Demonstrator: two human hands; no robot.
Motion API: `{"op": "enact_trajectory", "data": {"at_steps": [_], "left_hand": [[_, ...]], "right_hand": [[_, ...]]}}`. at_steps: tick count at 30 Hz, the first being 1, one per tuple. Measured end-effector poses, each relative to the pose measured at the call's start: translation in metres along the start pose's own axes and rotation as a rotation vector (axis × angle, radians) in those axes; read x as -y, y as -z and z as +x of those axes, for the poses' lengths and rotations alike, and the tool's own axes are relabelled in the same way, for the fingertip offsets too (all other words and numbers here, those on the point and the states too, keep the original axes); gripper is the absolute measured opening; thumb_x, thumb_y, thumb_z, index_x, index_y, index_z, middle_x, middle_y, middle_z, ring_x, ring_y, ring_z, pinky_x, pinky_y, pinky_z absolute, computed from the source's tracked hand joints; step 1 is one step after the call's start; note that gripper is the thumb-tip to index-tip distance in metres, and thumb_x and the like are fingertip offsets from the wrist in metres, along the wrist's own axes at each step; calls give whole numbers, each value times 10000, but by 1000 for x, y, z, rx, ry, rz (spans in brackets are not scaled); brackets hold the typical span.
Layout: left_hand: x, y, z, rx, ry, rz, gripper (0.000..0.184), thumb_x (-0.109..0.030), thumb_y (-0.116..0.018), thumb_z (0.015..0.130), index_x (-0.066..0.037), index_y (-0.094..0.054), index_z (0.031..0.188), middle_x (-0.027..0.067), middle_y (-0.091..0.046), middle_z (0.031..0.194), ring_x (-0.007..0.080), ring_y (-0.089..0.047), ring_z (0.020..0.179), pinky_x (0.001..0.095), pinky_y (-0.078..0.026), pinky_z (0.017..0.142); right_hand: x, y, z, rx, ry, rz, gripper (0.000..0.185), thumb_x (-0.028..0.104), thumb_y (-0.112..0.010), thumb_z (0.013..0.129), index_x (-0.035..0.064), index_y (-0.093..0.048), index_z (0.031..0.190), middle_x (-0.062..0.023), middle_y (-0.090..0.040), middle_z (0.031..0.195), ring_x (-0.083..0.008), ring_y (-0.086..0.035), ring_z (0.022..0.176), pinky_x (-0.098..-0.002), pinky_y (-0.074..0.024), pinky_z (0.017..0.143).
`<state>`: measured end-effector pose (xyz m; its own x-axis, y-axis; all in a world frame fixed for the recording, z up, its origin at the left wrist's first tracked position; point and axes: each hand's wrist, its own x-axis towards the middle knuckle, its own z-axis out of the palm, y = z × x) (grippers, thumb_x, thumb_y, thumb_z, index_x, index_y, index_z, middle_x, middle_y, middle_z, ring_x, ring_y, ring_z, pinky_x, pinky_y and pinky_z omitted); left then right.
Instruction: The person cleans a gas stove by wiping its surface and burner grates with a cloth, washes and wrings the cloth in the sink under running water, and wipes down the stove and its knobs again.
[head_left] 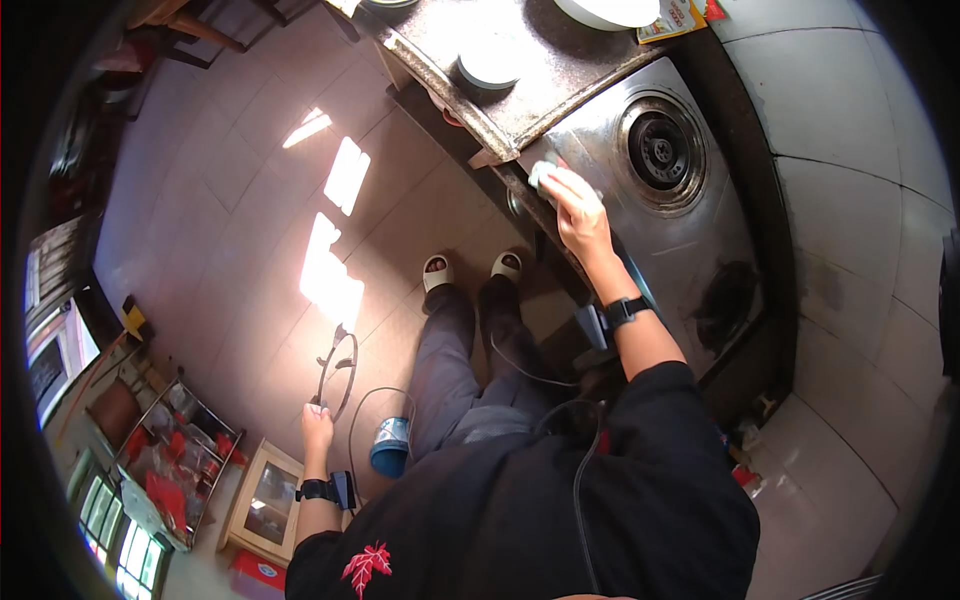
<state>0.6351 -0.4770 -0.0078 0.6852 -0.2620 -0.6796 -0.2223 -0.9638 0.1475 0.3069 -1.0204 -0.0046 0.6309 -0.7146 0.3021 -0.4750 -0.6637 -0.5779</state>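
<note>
The speckled dark tabletop (565, 75) stands at the top centre of the frame, partly bleached by glare. On it are a round white container (488, 70), a larger white bowl (610, 10) cut off by the top edge, and a yellow packet (668, 22) beside that bowl. A steel stove (690, 245) adjoins it, right of centre. Pale slippers (437, 272) rest on the tiled floor (235, 150).

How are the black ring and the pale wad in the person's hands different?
The black ring is thin with an open middle; the pale wad is bunched up. The ring is in the left hand, out over the floor; the wad is in the right hand, by the stove. Both are held.
</note>
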Motion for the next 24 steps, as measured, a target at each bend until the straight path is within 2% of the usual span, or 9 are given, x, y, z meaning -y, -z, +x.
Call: {"op": "enact_trajectory", "data": {"at_steps": [2,4,7,12,14,17,20,22,24], "left_hand": [[-9,3,-7,-9,3,-83,145,-72,-604,862,-24,-469,843,86,-541,751,216,-548,698,359,-464,681],[-17,5,-8,-5,9,-79,140,-64,-600,867,-25,-468,842,76,-540,758,199,-542,699,349,-462,676],[-9,-4,-11,16,13,-76,140,-73,-603,871,-24,-473,848,82,-552,773,206,-549,699,354,-463,678],[-12,-12,-21,27,55,-11,170,-130,-618,871,-19,-489,877,134,-589,807,286,-581,704,404,-474,704],[1,-26,-23,5,-18,-2,193,-160,-626,866,-19,-498,895,169,-616,847,334,-606,757,440,-473,729],[18,-42,-23,-7,-52,-21,190,-153,-628,859,-17,-502,898,175,-620,857,332,-612,798,444,-470,742],[5,-47,-34,29,-2,-181,193,-151,-632,854,-14,-506,905,176,-625,860,325,-616,819,440,-470,745],[-4,-53,-40,18,34,-101,192,-151,-632,856,-12,-508,904,173,-625,859,315,-615,803,431,-472,735],[-2,-54,-46,14,59,-11,192,-151,-632,857,-10,-509,904,169,-624,857,304,-615,786,422,-475,724]], "right_hand": [[4,25,-14,36,-33,-60,458,-169,-529,727,46,-692,1097,-144,-663,1162,-320,-620,1125,-390,-492,990],[-6,49,3,-198,-58,-97,445,-163,-517,737,29,-691,1099,-164,-666,1148,-317,-625,1123,-393,-490,988],[-53,52,42,-422,-396,60,402,-72,-468,824,-1,-661,1170,-187,-655,1200,-285,-626,1140,-358,-451,1020],[-58,25,58,-180,-175,39,460,-96,-483,776,61,-668,1167,-182,-648,1191,-326,-604,1148,-369,-455,1021],[-44,25,47,-62,-6,-12,457,-117,-504,779,82,-672,1155,-165,-648,1190,-323,-606,1135,-381,-467,1009],[-35,37,36,91,18,36,441,-99,-528,803,103,-666,1169,-141,-635,1221,-312,-598,1150,-375,-475,1002],[-45,53,34,314,235,-73,418,-78,-544,831,107,-652,1191,-118,-619,1251,-295,-587,1171,-369,-482,995],[-47,64,27,483,315,-33,391,-60,-544,868,104,-642,1208,-104,-608,1273,-308,-565,1199,-385,-482,993],[-46,77,6,495,314,-47,383,-55,-542,869,90,-638,1210,-113,-608,1270,-318,-561,1203,-398,-477,1001]]}}
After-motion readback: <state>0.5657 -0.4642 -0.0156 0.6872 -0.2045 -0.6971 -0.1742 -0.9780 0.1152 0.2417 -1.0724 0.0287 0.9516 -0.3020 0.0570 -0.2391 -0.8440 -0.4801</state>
